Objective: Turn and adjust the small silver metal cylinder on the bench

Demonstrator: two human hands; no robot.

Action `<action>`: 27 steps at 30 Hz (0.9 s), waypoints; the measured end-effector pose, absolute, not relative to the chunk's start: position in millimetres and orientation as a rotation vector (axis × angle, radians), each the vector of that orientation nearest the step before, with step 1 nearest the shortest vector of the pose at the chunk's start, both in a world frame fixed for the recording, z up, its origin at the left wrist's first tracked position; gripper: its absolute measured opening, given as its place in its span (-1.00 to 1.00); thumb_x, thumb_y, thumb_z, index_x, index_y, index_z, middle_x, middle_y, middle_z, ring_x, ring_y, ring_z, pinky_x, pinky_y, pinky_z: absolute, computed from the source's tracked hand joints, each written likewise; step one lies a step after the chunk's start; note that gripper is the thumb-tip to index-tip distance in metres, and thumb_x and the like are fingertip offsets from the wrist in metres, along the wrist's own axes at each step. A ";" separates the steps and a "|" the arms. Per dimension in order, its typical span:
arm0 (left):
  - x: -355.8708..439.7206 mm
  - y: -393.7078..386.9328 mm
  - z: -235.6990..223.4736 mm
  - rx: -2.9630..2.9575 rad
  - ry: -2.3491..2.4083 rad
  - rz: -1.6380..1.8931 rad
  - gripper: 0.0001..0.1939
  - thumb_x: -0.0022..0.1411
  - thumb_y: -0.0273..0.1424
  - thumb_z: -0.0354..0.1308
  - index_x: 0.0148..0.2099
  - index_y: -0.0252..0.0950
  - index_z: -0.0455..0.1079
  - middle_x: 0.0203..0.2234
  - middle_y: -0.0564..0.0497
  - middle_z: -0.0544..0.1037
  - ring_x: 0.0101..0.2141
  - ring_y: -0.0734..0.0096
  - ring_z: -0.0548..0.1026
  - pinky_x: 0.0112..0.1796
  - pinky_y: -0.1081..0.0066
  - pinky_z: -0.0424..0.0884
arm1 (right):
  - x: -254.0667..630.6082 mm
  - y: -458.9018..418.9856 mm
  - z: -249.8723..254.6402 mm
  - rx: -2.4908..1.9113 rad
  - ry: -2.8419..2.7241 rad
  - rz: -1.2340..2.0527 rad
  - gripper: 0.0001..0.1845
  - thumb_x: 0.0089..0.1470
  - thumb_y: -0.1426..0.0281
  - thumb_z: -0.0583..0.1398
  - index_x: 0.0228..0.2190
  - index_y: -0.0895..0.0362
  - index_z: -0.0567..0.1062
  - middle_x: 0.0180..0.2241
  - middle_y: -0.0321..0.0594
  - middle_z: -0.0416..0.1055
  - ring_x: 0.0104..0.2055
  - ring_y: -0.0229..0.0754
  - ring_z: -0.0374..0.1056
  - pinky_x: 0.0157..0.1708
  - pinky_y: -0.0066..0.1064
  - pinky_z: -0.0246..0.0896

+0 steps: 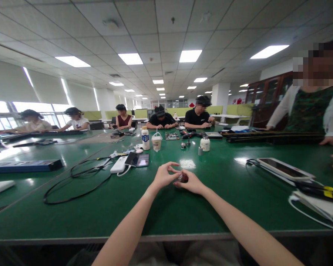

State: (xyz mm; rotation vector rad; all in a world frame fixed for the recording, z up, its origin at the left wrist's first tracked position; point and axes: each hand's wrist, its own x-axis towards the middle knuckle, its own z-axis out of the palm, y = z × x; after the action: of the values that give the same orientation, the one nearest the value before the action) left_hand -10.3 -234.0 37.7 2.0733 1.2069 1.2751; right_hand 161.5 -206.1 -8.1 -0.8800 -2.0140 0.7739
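Note:
My right hand (pixel 192 181) curls around a small silver-and-brown roundish object (pixel 180 178) low over the green table. Its exact kind is hard to make out, since fingers cover much of it. From the other side my left hand (pixel 164 175) meets it, thumb and a fingertip pinched at its upper part, the other fingers arched above. Beyond my hands stand a small white jar (pixel 205 144) and a little grey cylinder (pixel 200 150) beside it. Small dark metal parts (pixel 183 145) lie just to their left.
A white bottle (pixel 145 138) and a drink cup with straw (pixel 157 142) stand ahead. At left are a power strip (pixel 118 164), a phone (pixel 143 160) and looped black cable (pixel 77 201). Another phone (pixel 284 168) lies right. Several people sit opposite; a person (pixel 308 111) stands right.

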 end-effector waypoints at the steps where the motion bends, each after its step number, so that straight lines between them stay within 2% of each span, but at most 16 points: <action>1: -9.6 -234.4 38.0 2.075 1.196 1.267 -0.60 0.01 -0.50 0.27 -0.03 -0.28 0.47 -0.40 -0.01 0.68 -0.27 0.25 0.63 -0.13 0.35 0.48 | 161.4 -205.6 -8.5 -0.883 -2.013 0.774 -0.57 -0.16 0.14 0.38 -0.36 0.12 0.37 -0.52 -0.39 0.31 -0.48 -0.27 0.21 -0.48 -0.44 0.13; 3: -8.9 -235.2 38.8 2.078 1.186 1.264 -0.58 0.01 -0.54 0.24 -0.02 -0.27 0.46 -0.34 -0.02 0.68 -0.22 0.26 0.62 -0.11 0.37 0.47 | 161.4 -205.2 -9.1 -0.888 -2.010 0.776 -0.56 -0.17 0.15 0.39 -0.36 0.12 0.37 -0.53 -0.39 0.30 -0.49 -0.27 0.20 -0.48 -0.44 0.12; 6: -9.6 -236.0 39.1 2.089 1.205 1.289 -0.60 0.03 -0.46 0.27 -0.02 -0.25 0.47 -0.27 -0.04 0.67 -0.15 0.21 0.59 -0.04 0.30 0.43 | 161.6 -205.7 -9.2 -0.885 -2.008 0.782 -0.57 -0.16 0.14 0.38 -0.37 0.12 0.36 -0.54 -0.40 0.29 -0.49 -0.27 0.20 -0.48 -0.44 0.12; 11: -10.9 -236.2 38.2 2.101 1.246 1.316 -0.60 0.02 -0.36 0.33 -0.04 -0.24 0.47 -0.41 -0.01 0.68 -0.24 0.18 0.61 -0.07 0.26 0.43 | 162.3 -207.3 -8.6 -0.872 -2.016 0.795 -0.59 -0.13 0.12 0.37 -0.40 0.11 0.35 -0.56 -0.42 0.27 -0.51 -0.29 0.18 -0.50 -0.46 0.10; 14: -13.2 -233.0 39.2 2.082 1.287 1.350 -0.62 0.06 -0.33 0.30 -0.04 -0.23 0.45 -0.40 0.01 0.68 -0.28 0.24 0.62 -0.11 0.32 0.44 | 162.3 -207.7 -8.4 -0.876 -2.013 0.795 -0.57 -0.15 0.11 0.37 -0.36 0.12 0.38 -0.54 -0.40 0.30 -0.50 -0.28 0.20 -0.49 -0.45 0.12; 18: -28.6 -220.2 33.8 2.023 1.440 1.387 -0.63 0.12 -0.28 0.25 -0.02 -0.24 0.41 -0.34 0.00 0.68 -0.21 0.24 0.61 -0.09 0.33 0.41 | 162.0 -208.8 -7.1 -0.871 -2.011 0.796 -0.57 -0.15 0.13 0.38 -0.33 0.13 0.40 -0.47 -0.34 0.38 -0.45 -0.25 0.27 -0.43 -0.42 0.19; 22: -47.6 -204.9 15.5 2.003 1.597 1.241 -0.65 -0.06 -0.36 0.37 -0.15 -0.22 0.49 -0.49 0.06 0.67 -0.25 0.17 0.63 -0.12 0.29 0.41 | 162.0 -210.0 -5.4 -0.865 -2.019 0.800 -0.58 -0.13 0.15 0.37 -0.33 0.13 0.40 -0.43 -0.31 0.42 -0.41 -0.22 0.32 -0.38 -0.40 0.24; 27: -49.3 -199.1 5.4 2.025 1.629 1.162 -0.65 -0.06 -0.38 0.38 -0.15 -0.19 0.51 -0.51 0.09 0.67 -0.23 0.18 0.62 -0.09 0.27 0.39 | 162.1 -210.3 -5.2 -0.867 -2.022 0.796 -0.57 -0.14 0.12 0.37 -0.33 0.12 0.40 -0.41 -0.29 0.43 -0.40 -0.21 0.33 -0.37 -0.39 0.25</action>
State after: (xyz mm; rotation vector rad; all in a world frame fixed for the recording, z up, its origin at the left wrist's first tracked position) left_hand -49.3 -199.1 5.4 2.0252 1.6293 1.1615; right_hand 162.1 -210.3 -5.2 -0.8667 -2.0219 0.7965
